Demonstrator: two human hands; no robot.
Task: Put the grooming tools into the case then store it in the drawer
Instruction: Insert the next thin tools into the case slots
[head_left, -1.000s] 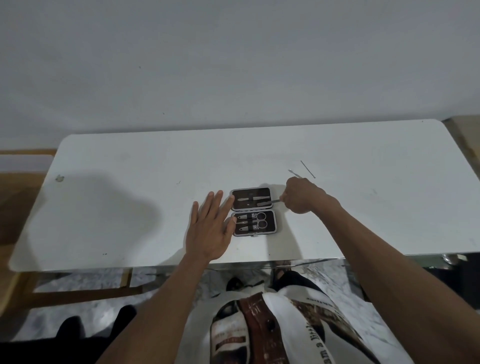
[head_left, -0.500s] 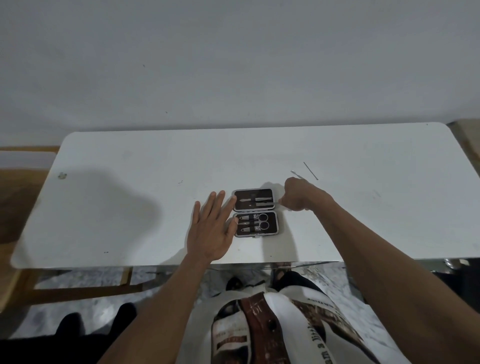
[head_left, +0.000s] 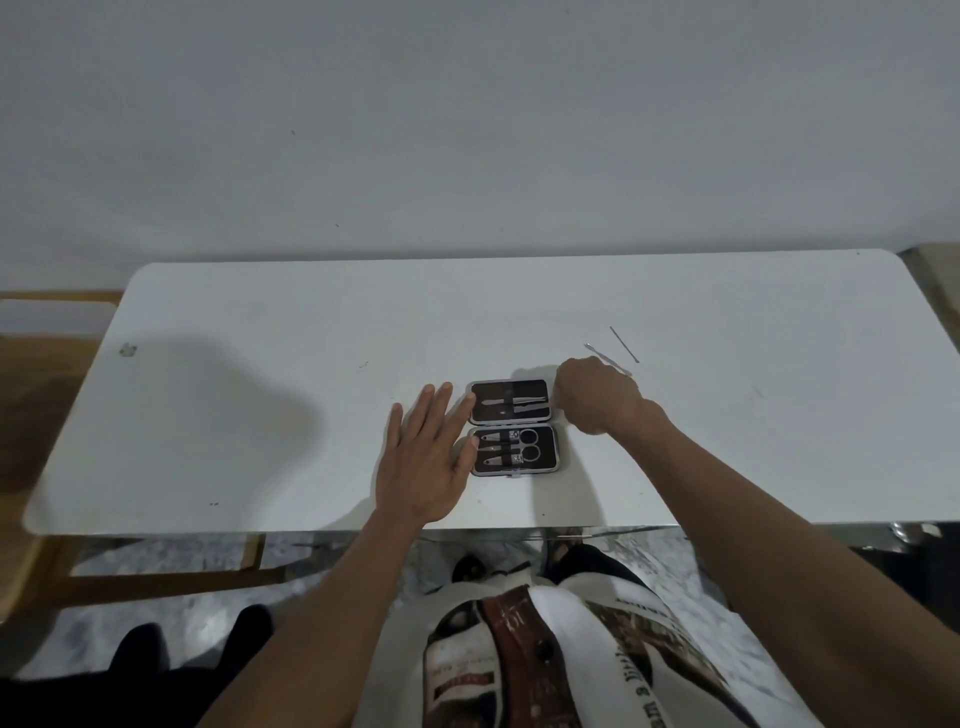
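At the near edge of the white bench (head_left: 260, 415), one left hand (head_left: 423, 462) lies flat, palm down, with its fingers (head_left: 441, 410) spread wide and holding nothing; the fingertips touch the left edge of the case (head_left: 514, 427). There is one case, open flat near the front middle of the bench, with two dark-lined halves, one nearer and one farther. The nearer half holds one pair of scissors (head_left: 527, 445) and what appear to be two or three smaller metal tools beside it; the exact count cannot be told. The farther half holds two slim metal tools (head_left: 514, 405) lying side by side under a strap. Just right of the farther half, one right hand (head_left: 597, 397) rests on the bench with its fingers curled in toward the case's right edge; whether they hold anything cannot be told. Beyond the right hand, two thin metal tools lie loose on the bench: one pick (head_left: 605, 357), partly hidden by the hand, and one needle-like tool (head_left: 623, 344) just beside it, not touching.
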